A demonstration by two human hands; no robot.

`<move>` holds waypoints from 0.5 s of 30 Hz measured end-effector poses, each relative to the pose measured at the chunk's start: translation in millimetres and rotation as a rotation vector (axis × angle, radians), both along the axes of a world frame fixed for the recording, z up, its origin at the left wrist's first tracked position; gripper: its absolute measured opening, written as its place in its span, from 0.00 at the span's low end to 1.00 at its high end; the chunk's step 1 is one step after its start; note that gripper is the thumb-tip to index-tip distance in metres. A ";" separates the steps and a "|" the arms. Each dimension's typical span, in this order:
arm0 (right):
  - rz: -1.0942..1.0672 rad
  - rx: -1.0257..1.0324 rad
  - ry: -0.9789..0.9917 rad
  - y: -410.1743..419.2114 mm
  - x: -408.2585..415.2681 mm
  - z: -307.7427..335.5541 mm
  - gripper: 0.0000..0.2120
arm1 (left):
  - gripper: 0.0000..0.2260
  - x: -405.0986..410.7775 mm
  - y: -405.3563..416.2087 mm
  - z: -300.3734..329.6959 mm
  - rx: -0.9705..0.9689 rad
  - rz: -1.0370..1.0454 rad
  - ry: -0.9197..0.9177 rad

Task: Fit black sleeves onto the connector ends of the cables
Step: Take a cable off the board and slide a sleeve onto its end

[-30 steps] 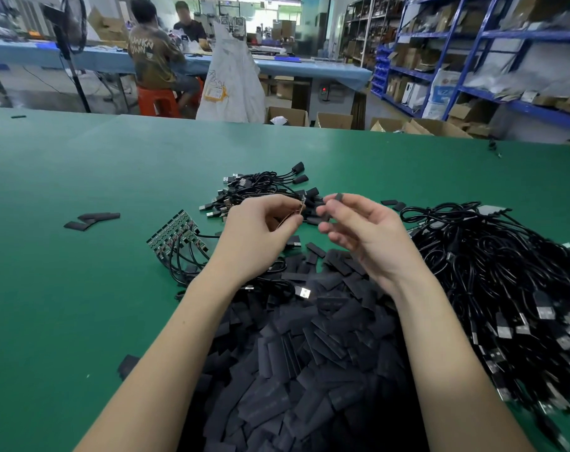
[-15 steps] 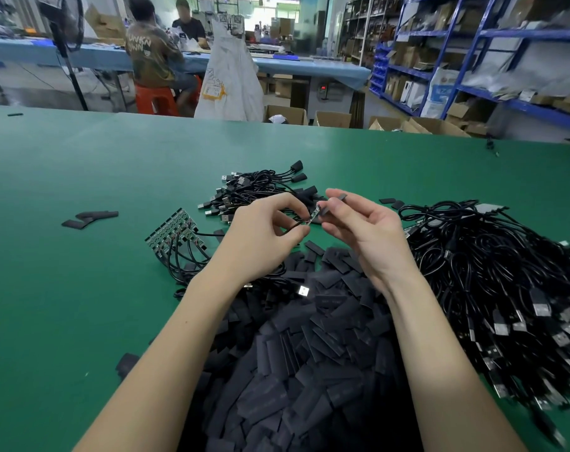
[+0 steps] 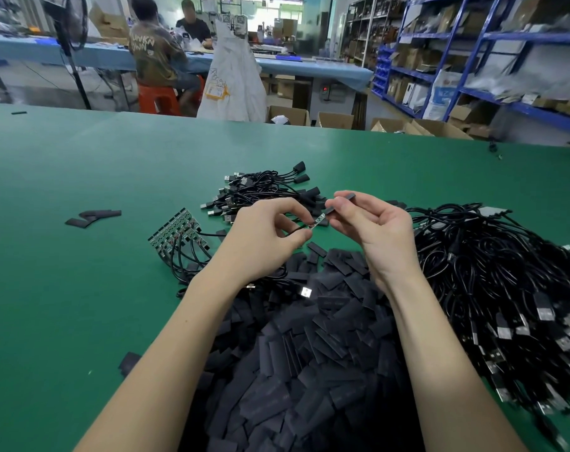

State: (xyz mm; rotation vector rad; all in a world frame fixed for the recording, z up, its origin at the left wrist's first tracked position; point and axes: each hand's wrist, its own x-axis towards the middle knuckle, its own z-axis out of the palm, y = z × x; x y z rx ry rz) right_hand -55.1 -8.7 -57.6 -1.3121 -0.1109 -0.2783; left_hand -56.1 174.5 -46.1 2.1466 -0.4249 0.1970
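Just sleeve (image 3: 330,210) beyond connector (image 3: 319,220)

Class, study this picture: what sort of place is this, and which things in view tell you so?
Most likely a small electronics assembly workshop. A heap of black sleeves and a big pile of cables lie on a green worktable, blue storage shelves hold boxes, and other workers sit at a bench behind.

Bare green table (image 3: 81,305) left of sleeve heap (image 3: 303,370)
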 end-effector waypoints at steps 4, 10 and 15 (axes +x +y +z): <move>-0.008 -0.050 -0.015 -1.1 -0.6 -0.2 0.04 | 0.04 -0.2 0.4 -0.3 -0.040 -0.015 0.016; 0.041 -0.042 -0.001 -3.7 -2.0 1.6 0.05 | 0.04 -0.4 2.5 1.3 -0.119 -0.061 0.065; 0.144 0.005 0.078 -8.3 -1.9 1.9 0.10 | 0.04 2.6 4.5 -1.6 -0.122 -0.078 0.067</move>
